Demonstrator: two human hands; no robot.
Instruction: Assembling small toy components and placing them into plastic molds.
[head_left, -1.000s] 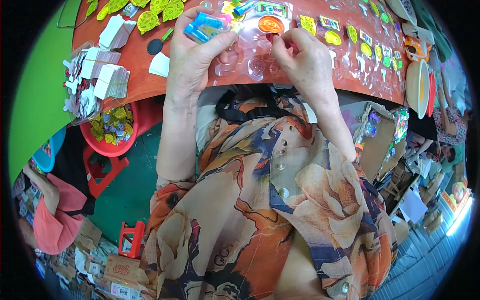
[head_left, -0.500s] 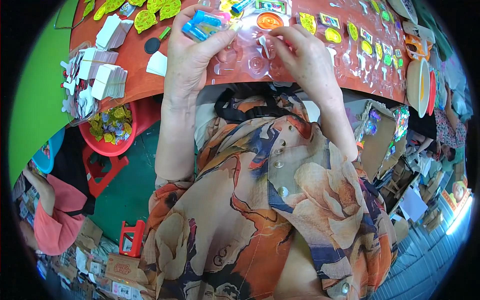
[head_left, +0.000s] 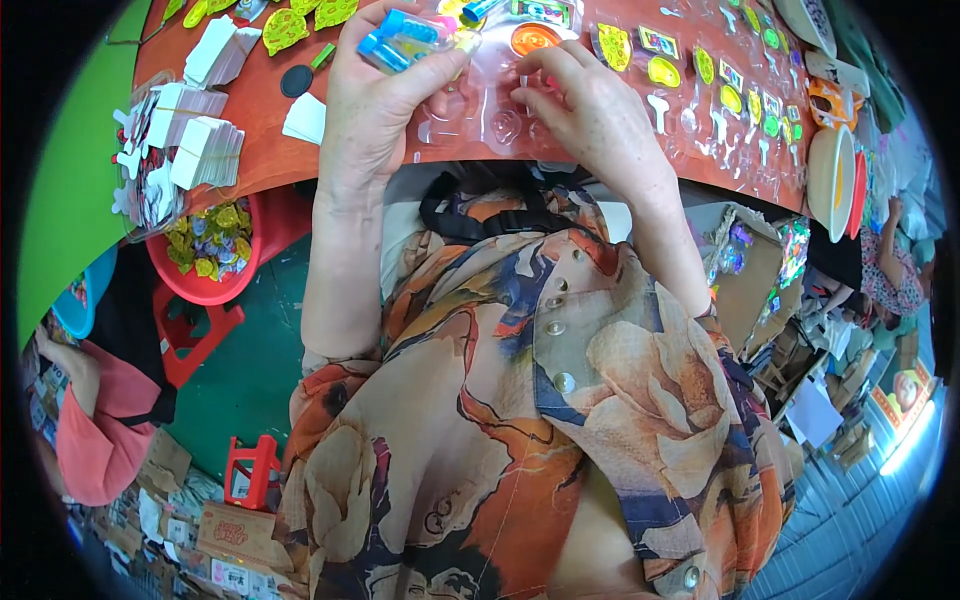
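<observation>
My left hand, palm up, is closed around several small clear tubes with blue caps; pink and yellow pieces also show by its fingertips. My right hand hovers over a clear plastic blister tray, its thumb and forefinger apart with nothing visible between them. Just beyond those fingers an orange round piece sits in the tray. A card with a green border lies above it. The part of the tray beneath my right fingers is hidden.
More filled trays with yellow pieces extend rightward. Stacks of white cards, a black disc and yellow leaf-like pieces lie left. A red basin of wrapped pieces stands below the table's left edge. Another person's pink sleeve shows lower left.
My right hand has shifted slightly left and its fingers now cover the spot where a small white spoon showed in the tray. My left hand keeps hold of the tubes. The view has shifted slightly.
</observation>
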